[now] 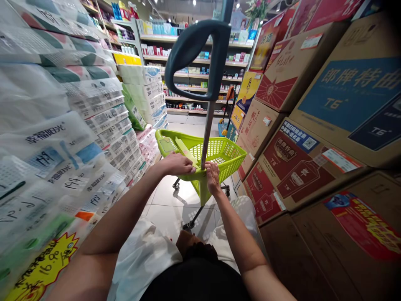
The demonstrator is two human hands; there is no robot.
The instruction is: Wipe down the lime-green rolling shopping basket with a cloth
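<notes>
A lime-green wheeled shopping basket (225, 155) stands on the tiled floor in a narrow aisle ahead of me. Its metal pull pole (207, 129) rises to a dark grey loop handle (200, 50) near the top of the view. My left hand (178, 164) rests on the basket's near rim, fingers curled over the green edge. My right hand (213, 177) grips the same rim just right of the pole's base. The basket looks empty.
Stacked plastic-wrapped tissue packs (62, 138) wall the left side. Brown cardboard boxes (313, 125) with red and blue labels are piled on the right. Shelves of goods (188, 62) close the far end. White floor tiles (169, 200) run between.
</notes>
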